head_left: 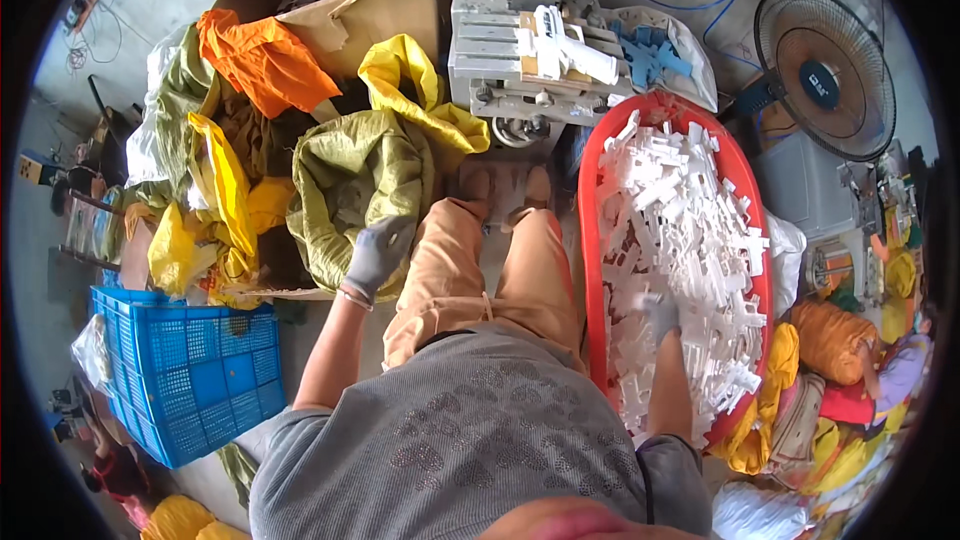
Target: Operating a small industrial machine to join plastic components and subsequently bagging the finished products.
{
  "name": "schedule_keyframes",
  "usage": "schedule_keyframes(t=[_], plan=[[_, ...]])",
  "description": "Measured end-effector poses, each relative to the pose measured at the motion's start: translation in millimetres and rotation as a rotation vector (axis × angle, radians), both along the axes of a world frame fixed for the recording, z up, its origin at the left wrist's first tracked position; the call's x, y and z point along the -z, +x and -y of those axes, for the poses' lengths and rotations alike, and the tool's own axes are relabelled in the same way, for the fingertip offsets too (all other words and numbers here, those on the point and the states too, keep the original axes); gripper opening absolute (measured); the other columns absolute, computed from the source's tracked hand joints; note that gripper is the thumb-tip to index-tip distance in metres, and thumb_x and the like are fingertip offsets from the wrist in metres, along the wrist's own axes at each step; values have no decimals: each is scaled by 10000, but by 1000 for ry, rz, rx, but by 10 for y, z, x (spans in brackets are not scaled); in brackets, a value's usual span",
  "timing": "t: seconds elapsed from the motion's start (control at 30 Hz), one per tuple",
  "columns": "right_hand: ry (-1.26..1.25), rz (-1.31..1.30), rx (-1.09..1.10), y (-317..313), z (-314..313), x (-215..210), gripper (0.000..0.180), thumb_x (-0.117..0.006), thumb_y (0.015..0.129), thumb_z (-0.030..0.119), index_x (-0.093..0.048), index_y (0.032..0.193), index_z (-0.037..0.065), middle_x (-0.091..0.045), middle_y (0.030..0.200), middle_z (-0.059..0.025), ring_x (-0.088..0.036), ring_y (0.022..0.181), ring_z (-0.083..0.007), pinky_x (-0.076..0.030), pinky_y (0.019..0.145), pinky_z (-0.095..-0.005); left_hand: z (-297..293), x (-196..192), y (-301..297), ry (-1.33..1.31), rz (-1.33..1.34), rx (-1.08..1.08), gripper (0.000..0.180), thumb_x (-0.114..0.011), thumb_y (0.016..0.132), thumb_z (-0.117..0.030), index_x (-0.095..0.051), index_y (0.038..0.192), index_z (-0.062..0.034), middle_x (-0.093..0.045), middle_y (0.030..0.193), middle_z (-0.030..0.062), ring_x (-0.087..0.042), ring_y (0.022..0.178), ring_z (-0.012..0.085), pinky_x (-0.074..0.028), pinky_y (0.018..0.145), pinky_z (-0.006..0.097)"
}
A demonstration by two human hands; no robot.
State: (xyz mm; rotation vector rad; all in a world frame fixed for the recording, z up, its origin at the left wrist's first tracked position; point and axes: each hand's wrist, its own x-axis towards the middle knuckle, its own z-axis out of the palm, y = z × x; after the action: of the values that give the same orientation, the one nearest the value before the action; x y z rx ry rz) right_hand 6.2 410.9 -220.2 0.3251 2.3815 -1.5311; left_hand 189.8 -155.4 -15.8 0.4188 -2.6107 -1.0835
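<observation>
My left hand [376,258], in a grey glove, is over the near right rim of an olive-green woven sack [318,258]. Its fingers look curled together, and whatever they may hold is hidden. To my right stands a long red tub [592,240], heaped with white plastic parts [690,210] of various small shapes. Among these parts is my right hand [660,316], also gloved in grey. Motion smears its fingers, so their grip does not show.
A grey metal machine [480,40] with a white plastic piece [570,55] on top stands ahead. A fan [822,80] is at far right. Left are a blue crate [190,370], a cardboard box [400,20], and yellow [410,80] and orange sacks [265,60]. Another person [900,365] sits at right.
</observation>
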Motion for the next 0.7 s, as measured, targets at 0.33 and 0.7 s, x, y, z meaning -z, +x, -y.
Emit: schedule_keyframes(t=[0.33,0.7], plan=[[817,-120,-564,375,707,-1035,361,-630,731,122,-566,1085,86,-503,1169,-189,-536,1064,-371,-462,892,-426,32,-1353,-1340,-274,-472,163,251,-595,845,-189,-624,1040,-34,-632,1018,152,-596,944,324,-470,827,370],[-177,-219,-77,-230,728,-2122,329,-542,842,29,-521,1170,38,-556,969,-42,-494,810,-68,-435,714,-220,84,-1492,-2337,-315,-403,409,371,-668,774,-190,-581,1116,-76,-642,970,156,-620,911,298,-485,791,360]])
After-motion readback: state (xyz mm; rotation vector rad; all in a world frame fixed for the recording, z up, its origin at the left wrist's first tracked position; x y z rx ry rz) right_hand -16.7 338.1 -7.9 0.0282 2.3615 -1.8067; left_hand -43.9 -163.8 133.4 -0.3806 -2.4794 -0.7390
